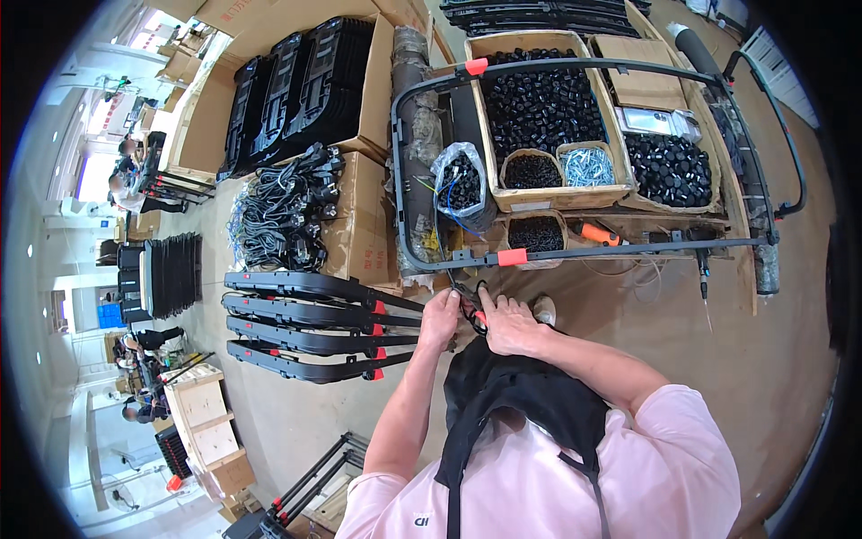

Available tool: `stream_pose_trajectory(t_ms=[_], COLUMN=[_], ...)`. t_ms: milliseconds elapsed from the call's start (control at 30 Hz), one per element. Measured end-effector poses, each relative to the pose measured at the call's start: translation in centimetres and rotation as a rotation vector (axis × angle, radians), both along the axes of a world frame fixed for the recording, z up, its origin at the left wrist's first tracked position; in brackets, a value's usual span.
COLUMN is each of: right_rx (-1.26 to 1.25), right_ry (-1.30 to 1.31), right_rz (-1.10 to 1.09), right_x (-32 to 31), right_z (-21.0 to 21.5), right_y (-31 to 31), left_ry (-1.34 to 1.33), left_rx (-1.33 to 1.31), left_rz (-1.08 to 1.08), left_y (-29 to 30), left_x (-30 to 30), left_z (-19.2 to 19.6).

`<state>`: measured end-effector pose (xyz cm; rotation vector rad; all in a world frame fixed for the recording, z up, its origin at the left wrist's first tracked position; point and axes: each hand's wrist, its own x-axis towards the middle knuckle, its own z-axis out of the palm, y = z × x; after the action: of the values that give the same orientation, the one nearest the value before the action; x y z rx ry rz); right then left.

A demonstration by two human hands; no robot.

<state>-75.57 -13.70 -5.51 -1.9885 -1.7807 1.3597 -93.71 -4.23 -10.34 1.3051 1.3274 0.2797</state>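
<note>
In front of my body, just below the near rail of a black tubular frame, my two hands work close together. My left hand is closed, its fingertips pinched by the rail on a thin black part. Fingers bent, my right hand is closed around a black looped thing, cord-like, with a red bit by it; its exact kind is unclear. Red pieces sit on the frame's rails. Loose blue, yellow and green wires stick out at the frame's left part.
Across the bench, a wooden box holds black caps and screws. An orange-handled tool lies beside a small screw box. Left are coiled cables on a carton and stacked black frames. Other people work far left.
</note>
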Motion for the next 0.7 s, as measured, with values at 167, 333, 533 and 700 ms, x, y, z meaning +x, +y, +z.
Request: stream_pose_trajectory(t_ms=[167,333,533,700], right_rx=[-0.028,0.007,0.114,0.192], right_ry=[0.029,0.039,-0.074,-0.187], right_rz=[-0.100,-0.218,-0.329,-0.439], right_x=[-0.5,-1.5,-5.2,-7.5], right_z=[1.8,2.1,1.9,3.6], right_y=[-0.7,-0.8,-1.4,-1.1], left_ry=[-0.210,-0.247,0.072,0.214], left_rx=[-0.129,-0.125,0.072,0.990], left_rz=[0.055,-0.028,-0.331,-0.387], left_y=[0.7,1.7,5.4,10.5], left_x=[-0.3,-0.9,-2.5,0.0], left_z=[-0.3,-0.6,1.1,6.7])
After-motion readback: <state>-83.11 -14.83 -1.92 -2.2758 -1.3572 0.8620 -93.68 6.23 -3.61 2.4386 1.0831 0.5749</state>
